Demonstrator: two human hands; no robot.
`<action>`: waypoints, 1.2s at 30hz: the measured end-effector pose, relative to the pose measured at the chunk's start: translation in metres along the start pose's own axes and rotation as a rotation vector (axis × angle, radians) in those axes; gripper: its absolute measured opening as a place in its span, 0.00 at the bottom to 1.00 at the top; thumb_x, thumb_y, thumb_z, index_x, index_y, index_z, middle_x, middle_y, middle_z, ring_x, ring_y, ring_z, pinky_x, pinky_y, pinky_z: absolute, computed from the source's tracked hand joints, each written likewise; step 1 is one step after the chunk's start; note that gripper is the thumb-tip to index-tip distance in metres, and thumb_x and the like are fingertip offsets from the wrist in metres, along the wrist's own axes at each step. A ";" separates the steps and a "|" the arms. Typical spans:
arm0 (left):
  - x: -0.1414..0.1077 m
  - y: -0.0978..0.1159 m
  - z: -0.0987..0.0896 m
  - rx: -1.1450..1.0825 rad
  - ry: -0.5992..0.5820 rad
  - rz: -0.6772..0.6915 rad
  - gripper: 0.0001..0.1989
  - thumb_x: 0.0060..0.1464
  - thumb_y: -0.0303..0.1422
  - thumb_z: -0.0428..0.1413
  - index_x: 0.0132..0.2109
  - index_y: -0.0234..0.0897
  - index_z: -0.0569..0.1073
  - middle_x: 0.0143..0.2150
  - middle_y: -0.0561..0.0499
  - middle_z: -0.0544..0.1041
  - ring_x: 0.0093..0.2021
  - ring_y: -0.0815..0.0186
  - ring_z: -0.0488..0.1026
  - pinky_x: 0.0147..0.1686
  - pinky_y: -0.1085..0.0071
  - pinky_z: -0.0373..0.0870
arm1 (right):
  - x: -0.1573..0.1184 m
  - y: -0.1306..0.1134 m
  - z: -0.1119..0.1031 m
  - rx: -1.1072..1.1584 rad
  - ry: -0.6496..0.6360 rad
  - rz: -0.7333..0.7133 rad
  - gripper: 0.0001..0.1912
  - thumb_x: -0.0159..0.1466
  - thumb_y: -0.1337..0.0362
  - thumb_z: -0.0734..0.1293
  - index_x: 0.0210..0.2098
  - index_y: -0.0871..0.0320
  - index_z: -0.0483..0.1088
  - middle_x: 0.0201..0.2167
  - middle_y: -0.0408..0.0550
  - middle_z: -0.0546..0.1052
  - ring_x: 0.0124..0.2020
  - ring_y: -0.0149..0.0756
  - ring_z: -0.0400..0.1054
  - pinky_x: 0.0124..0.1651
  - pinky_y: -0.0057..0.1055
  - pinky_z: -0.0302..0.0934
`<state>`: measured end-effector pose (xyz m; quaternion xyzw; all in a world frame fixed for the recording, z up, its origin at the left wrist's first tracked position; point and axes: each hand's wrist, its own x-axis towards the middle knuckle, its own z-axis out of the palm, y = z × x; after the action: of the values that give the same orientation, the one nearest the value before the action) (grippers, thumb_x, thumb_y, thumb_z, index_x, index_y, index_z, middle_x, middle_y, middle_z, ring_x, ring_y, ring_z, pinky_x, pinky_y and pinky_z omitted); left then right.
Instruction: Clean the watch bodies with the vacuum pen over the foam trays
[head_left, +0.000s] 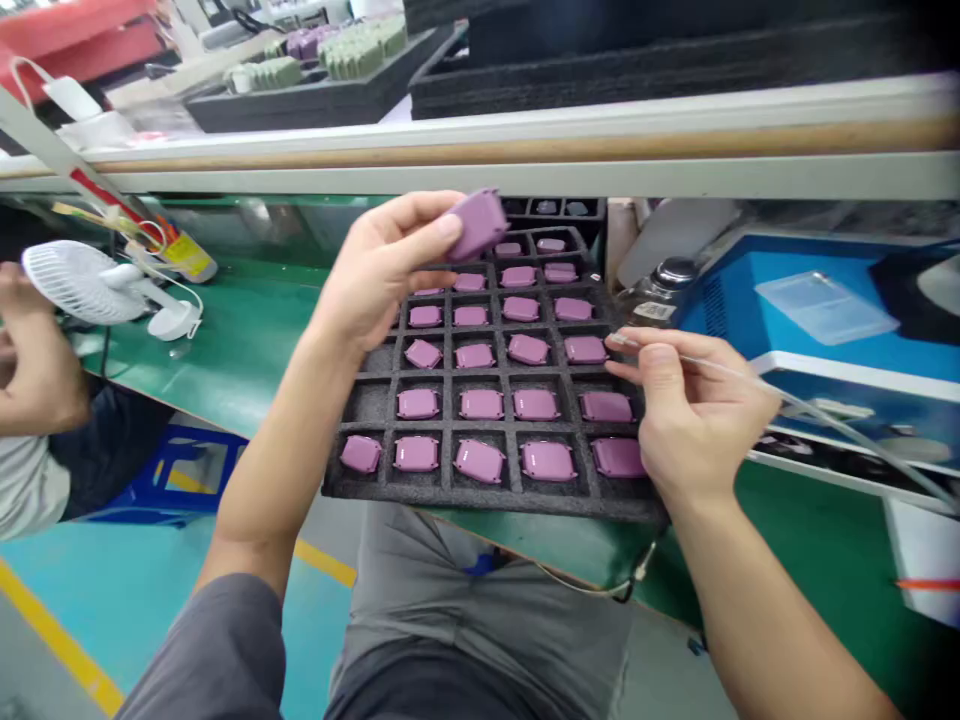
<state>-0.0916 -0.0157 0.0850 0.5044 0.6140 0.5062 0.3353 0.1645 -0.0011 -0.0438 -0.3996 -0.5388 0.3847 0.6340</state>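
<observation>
My left hand (pixel 382 255) is raised over the far part of a black foam tray (pixel 465 492). Between its thumb and fingers it pinches a small purple watch-like casing (pixel 480 222), tilted. My right hand (pixel 697 415), at the tray's right edge, is closed on a thin, pale pen-like tool (pixel 626 341). From that hand a slender translucent tube (pixel 847 432) runs to the lower right. Similar purple casings (pixel 481 404) lie singly in most of the tray's compartments. My left arm and hand hide part of the tray's left side.
A small white fan (pixel 71 282) stands on the green bench (pixel 255 325) at left, near another person's arm (pixel 37 370). A shelf edge (pixel 675 175) crosses behind the tray. To the right are a glass jar (pixel 664 290) and a blue-topped box (pixel 750 275).
</observation>
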 end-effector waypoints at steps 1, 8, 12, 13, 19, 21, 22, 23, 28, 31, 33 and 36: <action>-0.006 -0.001 -0.018 0.039 0.005 0.029 0.15 0.55 0.38 0.66 0.48 0.40 0.82 0.47 0.52 0.84 0.46 0.59 0.81 0.41 0.68 0.78 | -0.001 -0.001 0.000 0.008 -0.003 0.014 0.11 0.67 0.55 0.72 0.41 0.56 0.81 0.37 0.48 0.83 0.40 0.39 0.81 0.40 0.37 0.80; -0.104 -0.057 -0.084 0.602 -0.160 -0.132 0.14 0.61 0.42 0.59 0.46 0.37 0.81 0.44 0.46 0.83 0.42 0.59 0.77 0.43 0.64 0.73 | 0.000 -0.005 -0.001 -0.001 -0.059 0.065 0.12 0.67 0.55 0.72 0.40 0.57 0.80 0.37 0.47 0.83 0.38 0.36 0.81 0.38 0.32 0.79; -0.139 -0.080 -0.075 0.884 0.057 0.074 0.16 0.66 0.39 0.53 0.51 0.38 0.82 0.57 0.40 0.79 0.58 0.52 0.73 0.60 0.51 0.67 | 0.000 -0.004 -0.001 -0.011 -0.071 0.079 0.12 0.67 0.54 0.73 0.40 0.57 0.81 0.36 0.47 0.83 0.36 0.35 0.80 0.37 0.32 0.79; -0.137 -0.082 -0.073 0.915 0.114 0.132 0.16 0.66 0.38 0.53 0.52 0.38 0.82 0.58 0.40 0.78 0.59 0.51 0.72 0.62 0.50 0.65 | 0.000 -0.004 -0.001 -0.015 -0.073 0.085 0.12 0.67 0.54 0.73 0.39 0.57 0.80 0.35 0.47 0.83 0.36 0.34 0.80 0.37 0.31 0.79; -0.041 -0.087 -0.079 1.030 -0.005 0.238 0.17 0.63 0.35 0.54 0.53 0.36 0.82 0.55 0.40 0.82 0.58 0.51 0.75 0.62 0.54 0.67 | 0.000 -0.004 -0.001 -0.030 -0.094 0.097 0.14 0.67 0.52 0.72 0.39 0.58 0.79 0.36 0.48 0.83 0.35 0.34 0.81 0.35 0.29 0.78; -0.006 -0.088 -0.083 1.135 -0.191 0.153 0.19 0.60 0.36 0.57 0.55 0.36 0.82 0.55 0.40 0.83 0.57 0.48 0.77 0.59 0.54 0.69 | 0.001 -0.004 0.000 -0.019 -0.084 0.110 0.15 0.66 0.51 0.72 0.40 0.57 0.78 0.34 0.47 0.83 0.34 0.35 0.81 0.34 0.30 0.78; 0.007 -0.089 -0.084 1.172 -0.253 0.126 0.20 0.59 0.36 0.57 0.56 0.36 0.82 0.55 0.40 0.83 0.57 0.47 0.77 0.58 0.55 0.70 | 0.002 -0.003 0.000 -0.012 -0.082 0.118 0.16 0.66 0.50 0.72 0.40 0.57 0.77 0.34 0.47 0.83 0.34 0.35 0.81 0.33 0.30 0.79; 0.016 -0.089 -0.085 1.205 -0.301 0.114 0.21 0.59 0.36 0.57 0.56 0.36 0.81 0.55 0.40 0.83 0.57 0.46 0.78 0.57 0.55 0.71 | 0.002 -0.003 0.001 -0.003 -0.082 0.127 0.16 0.66 0.50 0.72 0.40 0.57 0.77 0.33 0.46 0.83 0.34 0.35 0.81 0.33 0.30 0.79; 0.020 -0.081 -0.081 1.311 -0.314 0.164 0.23 0.65 0.34 0.47 0.59 0.33 0.78 0.57 0.36 0.81 0.57 0.46 0.77 0.57 0.52 0.71 | 0.004 -0.002 0.003 0.046 -0.103 0.150 0.16 0.66 0.50 0.72 0.40 0.56 0.75 0.34 0.47 0.83 0.33 0.35 0.81 0.35 0.31 0.79; 0.014 -0.065 -0.053 1.040 -0.136 0.220 0.23 0.66 0.36 0.47 0.59 0.29 0.77 0.51 0.35 0.82 0.51 0.48 0.79 0.54 0.52 0.72 | 0.005 -0.003 0.004 0.068 -0.106 0.138 0.14 0.68 0.50 0.71 0.40 0.55 0.75 0.35 0.47 0.83 0.34 0.35 0.81 0.35 0.31 0.79; 0.012 -0.052 -0.019 0.704 -0.114 0.213 0.23 0.64 0.38 0.52 0.60 0.30 0.75 0.44 0.40 0.83 0.42 0.54 0.80 0.47 0.57 0.75 | 0.006 -0.003 0.005 0.074 -0.109 0.115 0.14 0.69 0.51 0.69 0.40 0.55 0.75 0.36 0.47 0.83 0.36 0.35 0.81 0.36 0.32 0.80; 0.006 -0.038 0.040 0.235 -0.219 0.055 0.24 0.59 0.37 0.60 0.60 0.30 0.74 0.33 0.48 0.80 0.32 0.63 0.77 0.38 0.64 0.76 | 0.010 -0.004 0.007 0.092 -0.081 0.062 0.13 0.70 0.51 0.68 0.40 0.55 0.76 0.38 0.48 0.82 0.39 0.36 0.80 0.39 0.33 0.80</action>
<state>-0.0667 0.0021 0.0386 0.6090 0.6148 0.3818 0.3248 0.1593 0.0070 -0.0362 -0.3705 -0.5332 0.4447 0.6170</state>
